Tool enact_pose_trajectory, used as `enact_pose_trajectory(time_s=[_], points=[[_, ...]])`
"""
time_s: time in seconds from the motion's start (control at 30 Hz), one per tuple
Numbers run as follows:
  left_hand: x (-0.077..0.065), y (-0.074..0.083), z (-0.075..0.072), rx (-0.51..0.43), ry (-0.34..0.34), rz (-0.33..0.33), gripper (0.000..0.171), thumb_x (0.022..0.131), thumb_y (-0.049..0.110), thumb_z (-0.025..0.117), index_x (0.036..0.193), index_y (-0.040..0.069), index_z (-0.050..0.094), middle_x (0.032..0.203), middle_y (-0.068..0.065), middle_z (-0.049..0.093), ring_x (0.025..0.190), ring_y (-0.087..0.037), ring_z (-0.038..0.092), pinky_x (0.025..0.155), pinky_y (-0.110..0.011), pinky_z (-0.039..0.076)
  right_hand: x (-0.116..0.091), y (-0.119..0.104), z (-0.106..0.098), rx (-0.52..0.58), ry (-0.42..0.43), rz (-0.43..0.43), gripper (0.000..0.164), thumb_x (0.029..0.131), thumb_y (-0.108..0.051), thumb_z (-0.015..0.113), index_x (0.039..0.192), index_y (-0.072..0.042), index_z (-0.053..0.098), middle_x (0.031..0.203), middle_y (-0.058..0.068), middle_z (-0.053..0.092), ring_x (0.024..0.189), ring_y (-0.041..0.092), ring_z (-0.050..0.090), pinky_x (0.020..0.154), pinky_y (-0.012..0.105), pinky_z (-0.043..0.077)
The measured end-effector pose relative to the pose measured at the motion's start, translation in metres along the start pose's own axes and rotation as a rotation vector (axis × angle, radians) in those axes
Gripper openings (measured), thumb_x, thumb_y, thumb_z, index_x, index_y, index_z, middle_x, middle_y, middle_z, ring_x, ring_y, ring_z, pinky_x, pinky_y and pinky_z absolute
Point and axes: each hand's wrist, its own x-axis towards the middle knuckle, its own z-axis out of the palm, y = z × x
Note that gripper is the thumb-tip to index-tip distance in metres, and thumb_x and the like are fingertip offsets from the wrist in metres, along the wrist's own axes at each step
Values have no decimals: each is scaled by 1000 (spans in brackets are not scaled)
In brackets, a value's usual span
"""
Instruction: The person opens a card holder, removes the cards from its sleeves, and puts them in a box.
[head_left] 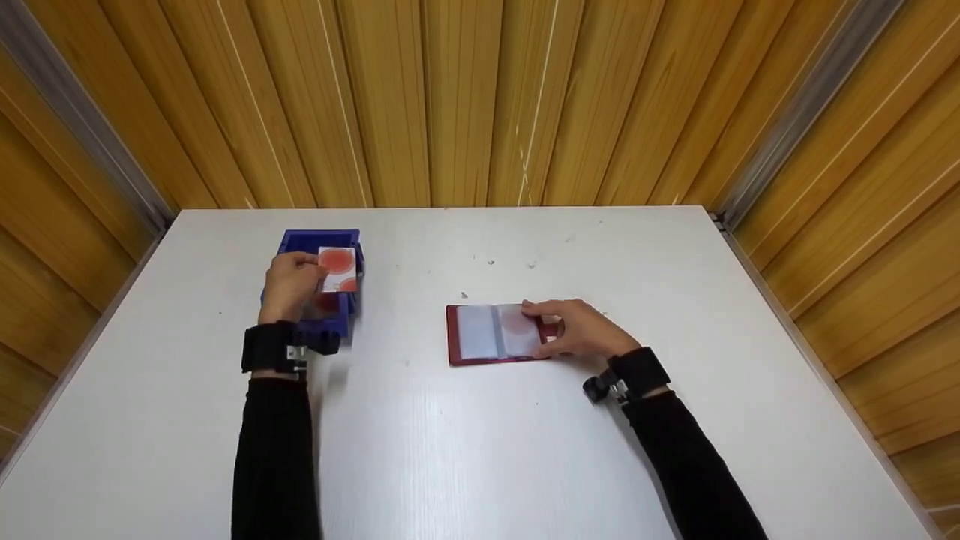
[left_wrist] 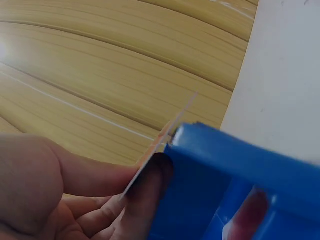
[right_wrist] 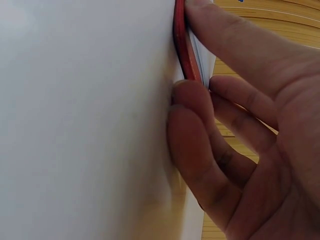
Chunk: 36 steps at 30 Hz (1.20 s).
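In the head view my left hand [head_left: 291, 283] pinches a white card [head_left: 337, 270] printed with red round shapes, above a blue plastic bin [head_left: 321, 240]. The left wrist view has the card [left_wrist: 182, 117] edge-on between thumb and fingers, beside the blue bin's rim [left_wrist: 240, 152]. Inside the bin is another reddish item [head_left: 324, 303]. Further right, a red card holder [head_left: 454, 337] lies spread on the table with clear sleeves [head_left: 478, 332]. My right hand [head_left: 581, 328] grips its right side, thumb and finger at opposite edges; a faint pinkish round shape shows in the right-hand sleeve.
The white table [head_left: 465, 442] carries the bin at left and the holder near the middle. Wood-look panels [head_left: 461, 105] wall it at the back and sides. Small dark specks [head_left: 491, 262] mark the tabletop behind the holder.
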Motion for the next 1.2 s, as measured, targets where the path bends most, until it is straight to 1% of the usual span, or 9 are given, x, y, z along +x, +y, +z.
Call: enact_pose_trajectory(time_s=[0.13, 0.33, 0.43, 0.57, 0.67, 0.77, 0.87, 0.97, 1.2], points=[[4, -7, -3, -18, -14, -17, 41, 101, 12, 54, 139, -4, 57, 110, -10, 57, 89, -18, 54, 79, -32, 50, 0, -1, 1, 6, 0, -1, 79, 78, -27, 92, 149, -19, 57, 156, -6, 51, 149, 23, 41, 120, 46, 38], [9, -18, -7, -153, -74, -75, 35, 104, 12, 50, 135, -4, 54, 94, -1, 51, 79, -13, 50, 70, -25, 45, -2, -1, 0, 16, 0, -5, 79, 79, -27, 92, 149, -19, 57, 156, -7, 51, 149, 22, 42, 118, 45, 41], [12, -20, -5, -155, -45, -92, 37, 103, 12, 51, 136, -5, 55, 94, -1, 53, 77, -11, 52, 65, -22, 45, -3, -1, -1, 29, 0, -12, 79, 79, -27, 92, 149, -19, 57, 156, -6, 51, 149, 21, 42, 116, 44, 42], [14, -20, 0, -118, 25, -71, 43, 102, 11, 49, 142, -6, 53, 111, -9, 54, 81, -13, 53, 64, -22, 47, -3, -1, -2, 32, 4, -16, 79, 78, -27, 92, 149, -19, 57, 156, -6, 51, 149, 20, 40, 117, 44, 41], [14, -23, 5, -54, 95, -17, 41, 100, 8, 48, 137, -9, 56, 118, -17, 57, 83, -17, 54, 63, -23, 46, -3, 0, -1, 28, 4, -16, 79, 78, -27, 92, 149, -18, 57, 156, -5, 51, 149, 21, 41, 117, 45, 41], [14, -29, 8, 98, 154, 40, 37, 99, 6, 50, 129, -11, 62, 122, -26, 63, 91, -28, 60, 68, -29, 49, -2, -1, 1, 23, -1, -11, 79, 79, -26, 91, 149, -18, 57, 156, -5, 51, 149, 22, 41, 117, 45, 42], [14, -34, 10, 275, 168, 85, 34, 97, 9, 54, 123, -10, 67, 124, -30, 67, 106, -42, 65, 84, -43, 55, -2, -2, 1, 17, -4, -4, 79, 79, -26, 91, 149, -19, 57, 156, -5, 51, 148, 21, 43, 117, 45, 42], [15, -37, 14, 386, 161, 109, 34, 98, 15, 59, 118, -10, 70, 121, -31, 70, 112, -47, 66, 96, -55, 53, -2, -3, 2, 9, -2, -4, 78, 79, -26, 91, 149, -19, 57, 156, -5, 52, 147, 21, 44, 118, 45, 41], [15, -38, 27, 509, 269, 146, 32, 97, 23, 68, 96, -9, 73, 102, -30, 73, 93, -46, 70, 83, -58, 55, -3, -3, 2, 1, -3, 2, 78, 80, -28, 91, 149, -21, 57, 156, -7, 51, 148, 21, 43, 119, 46, 40]])
